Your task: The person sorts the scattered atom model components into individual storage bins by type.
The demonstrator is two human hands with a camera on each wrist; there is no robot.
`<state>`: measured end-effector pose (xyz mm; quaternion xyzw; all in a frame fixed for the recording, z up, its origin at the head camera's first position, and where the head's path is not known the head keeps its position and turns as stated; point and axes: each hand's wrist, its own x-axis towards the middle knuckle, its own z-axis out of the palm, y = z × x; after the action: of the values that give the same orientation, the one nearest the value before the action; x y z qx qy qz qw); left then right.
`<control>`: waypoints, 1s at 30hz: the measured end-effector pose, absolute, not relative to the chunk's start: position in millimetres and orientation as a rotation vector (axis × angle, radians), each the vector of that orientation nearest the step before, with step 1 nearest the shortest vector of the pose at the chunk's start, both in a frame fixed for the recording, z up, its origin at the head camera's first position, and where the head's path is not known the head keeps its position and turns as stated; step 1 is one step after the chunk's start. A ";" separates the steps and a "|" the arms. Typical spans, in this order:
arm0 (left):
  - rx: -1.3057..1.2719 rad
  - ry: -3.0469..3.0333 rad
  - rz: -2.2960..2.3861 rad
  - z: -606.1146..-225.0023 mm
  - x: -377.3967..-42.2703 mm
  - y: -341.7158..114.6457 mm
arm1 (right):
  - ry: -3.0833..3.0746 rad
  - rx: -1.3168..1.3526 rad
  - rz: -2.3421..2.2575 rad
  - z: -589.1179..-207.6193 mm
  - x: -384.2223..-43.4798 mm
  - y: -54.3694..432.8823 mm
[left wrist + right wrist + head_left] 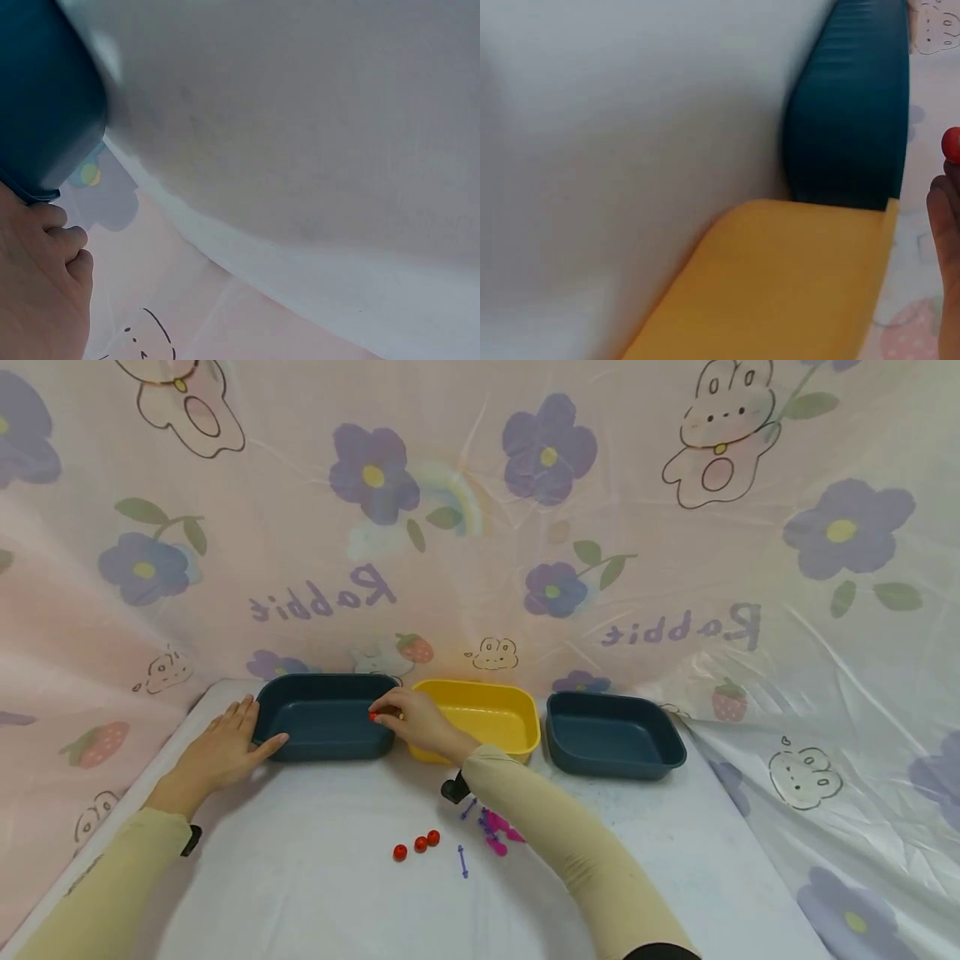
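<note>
My right hand [416, 718] pinches a small red bead [952, 145] at its fingertips, over the right end of the left dark teal bin [326, 752]. At the left end of that bin, my left hand [225, 747] rests against the rim with its fingers straight and thumb spread along the front wall. On the white table lie several more red beads [421, 844]. To their right are thin purple sticks [462, 862] with knobbed ends and a cluster of magenta pieces [497, 846], partly hidden by the right forearm.
A yellow bin [487, 693] stands in the middle of the row, close beside the left bin. A second dark teal bin [615, 760] stands at the right. Behind the row hangs a patterned curtain [465, 568], which also runs along both sides of the table.
</note>
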<state>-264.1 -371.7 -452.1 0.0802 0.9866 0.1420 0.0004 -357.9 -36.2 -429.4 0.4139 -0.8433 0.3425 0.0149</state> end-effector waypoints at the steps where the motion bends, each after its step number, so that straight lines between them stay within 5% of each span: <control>1: 0.251 3.101 0.443 -452.1 -264.6 -372.1 | -2.630 1.288 1.048 -429.9 -359.8 -39.5; 30: 0.237 3.113 0.415 -448.4 -263.9 -368.4 | -2.744 1.262 0.789 -437.9 -373.2 -81.0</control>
<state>-263.9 -368.4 -448.4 0.0753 0.9884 0.1317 -0.0042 -373.2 -81.0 -437.9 0.4042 -0.8790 0.2529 0.0101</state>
